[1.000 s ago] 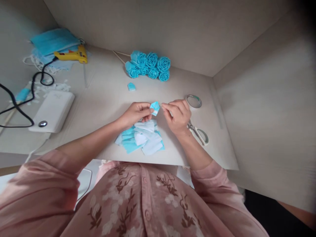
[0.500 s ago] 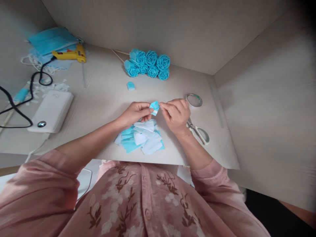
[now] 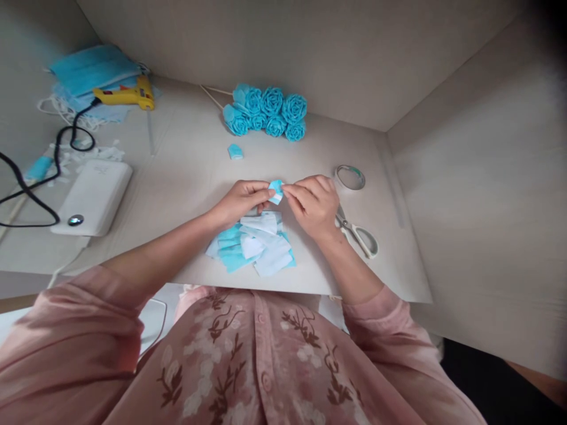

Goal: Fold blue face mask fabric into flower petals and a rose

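Observation:
My left hand [image 3: 248, 198] pinches a small blue fabric petal [image 3: 276, 190] with a white strip across its lower part. At the petal's right edge, the thumb and forefinger of my right hand [image 3: 313, 203] are pressed together on its corner. Just below the hands lies a loose pile of cut blue and white fabric pieces [image 3: 268, 251]. Beyond them, a single folded blue petal [image 3: 235, 151] rests on the table. Several blue fabric roses [image 3: 272, 112], some with thin sticks, lie together near the back wall.
A roll of tape [image 3: 349, 177] and scissors [image 3: 359, 233] lie right of my right hand. On the left are a white power bank [image 3: 95, 198], a yellow glue gun [image 3: 126, 95] with a black cable, blue face masks [image 3: 95, 68] and white scraps [image 3: 95, 154]. Panels enclose the table.
My right fingertips have shifted slightly left, onto the petal's edge. The petal is tilted a little differently in my left hand. Nothing on the table has been moved.

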`<state>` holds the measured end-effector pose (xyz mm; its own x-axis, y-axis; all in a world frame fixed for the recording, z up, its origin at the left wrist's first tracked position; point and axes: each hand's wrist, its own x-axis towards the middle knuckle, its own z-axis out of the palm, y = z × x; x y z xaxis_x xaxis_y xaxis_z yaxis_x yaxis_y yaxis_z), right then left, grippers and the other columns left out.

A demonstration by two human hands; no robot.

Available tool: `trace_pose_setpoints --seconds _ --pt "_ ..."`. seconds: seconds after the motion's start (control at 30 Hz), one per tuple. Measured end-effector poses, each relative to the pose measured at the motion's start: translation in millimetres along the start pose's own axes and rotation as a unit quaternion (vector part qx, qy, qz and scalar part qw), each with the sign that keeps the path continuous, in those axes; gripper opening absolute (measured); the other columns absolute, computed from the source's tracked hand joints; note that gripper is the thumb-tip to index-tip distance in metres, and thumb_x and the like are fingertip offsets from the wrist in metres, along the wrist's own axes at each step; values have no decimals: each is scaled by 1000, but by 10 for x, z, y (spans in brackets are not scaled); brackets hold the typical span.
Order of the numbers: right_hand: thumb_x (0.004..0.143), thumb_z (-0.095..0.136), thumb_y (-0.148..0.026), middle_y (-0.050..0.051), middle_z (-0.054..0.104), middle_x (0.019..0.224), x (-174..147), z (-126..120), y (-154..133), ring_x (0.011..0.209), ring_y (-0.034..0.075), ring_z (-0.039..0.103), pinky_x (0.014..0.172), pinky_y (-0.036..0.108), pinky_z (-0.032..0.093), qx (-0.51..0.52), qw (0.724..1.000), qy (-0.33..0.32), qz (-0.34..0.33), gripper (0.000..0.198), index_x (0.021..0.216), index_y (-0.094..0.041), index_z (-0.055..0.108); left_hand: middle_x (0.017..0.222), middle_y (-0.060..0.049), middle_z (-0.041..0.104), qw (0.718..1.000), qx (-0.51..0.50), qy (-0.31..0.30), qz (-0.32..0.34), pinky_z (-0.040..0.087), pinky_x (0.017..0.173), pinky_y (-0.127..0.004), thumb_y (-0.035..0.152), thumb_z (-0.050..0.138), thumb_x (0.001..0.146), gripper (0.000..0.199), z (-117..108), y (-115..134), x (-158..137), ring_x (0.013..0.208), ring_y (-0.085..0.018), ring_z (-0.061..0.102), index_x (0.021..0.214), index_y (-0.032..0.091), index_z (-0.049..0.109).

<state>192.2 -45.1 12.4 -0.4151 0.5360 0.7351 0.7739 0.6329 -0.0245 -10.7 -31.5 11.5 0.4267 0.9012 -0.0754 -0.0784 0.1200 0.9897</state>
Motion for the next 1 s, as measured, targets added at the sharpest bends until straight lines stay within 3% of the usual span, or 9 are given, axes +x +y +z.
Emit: trace_pose_setpoints --seconds 0.37,0.53,0.63,0.7,0.8,0.9,1.0 --pt "101 50 -32 4 72 88 33 -32 32 87 20 58 85 39 40 67 993 -101 16 24 99 -25 74 64 -2 64 998 -60 -6 -20 43 58 -22 41 74 78 30 -1 -17 21 57 -8 54 76 11 72" --pt "99 49 -34 6 72 91 51 -75 -2 88 22 60 92 42 43 99 991 -92 6 29 107 -23 75 64 -3 63 998 -62 8 -16 43 56 -22 38 73 78 27 -11 -19 31 57 -9 55 73 12 70" --pt "102 45 -39 6 72 92 59 -85 -26 90 21 62 91 41 45 153 982 -72 89 34 111 -23 74 63 -1 61 998 -61 8 -16 44 56 -21 41 75 78 30 -22 -21 37 57 -8 54 77 12 71" --pt "103 41 -45 6 72 94 60 -78 -28 92 21 64 91 40 48 216 956 -58 187 40 122 -24 69 63 0 60 999 -51 12 -10 43 56 -21 46 76 77 34 -26 -19 38 56 -8 53 78 12 71" --pt "101 41 -57 4 72 96 51 -43 -22 93 20 65 93 39 51 333 892 -60 300 49 134 -27 61 64 1 58 999 -24 22 1 42 53 -20 50 76 77 38 -21 -14 35 55 -7 51 78 13 69" --pt "95 49 -63 3 71 96 35 15 -34 94 19 66 94 39 53 419 838 -81 340 54 134 -27 60 63 2 57 1000 -3 21 4 42 52 -19 50 75 78 37 -2 -2 21 53 -6 49 80 14 66" --pt "88 63 -63 2 68 94 17 71 -68 91 19 65 90 39 54 464 809 -105 344 60 135 -27 59 64 2 58 1000 3 11 13 41 49 -18 50 75 77 37 27 22 2 53 -6 50 80 15 62"
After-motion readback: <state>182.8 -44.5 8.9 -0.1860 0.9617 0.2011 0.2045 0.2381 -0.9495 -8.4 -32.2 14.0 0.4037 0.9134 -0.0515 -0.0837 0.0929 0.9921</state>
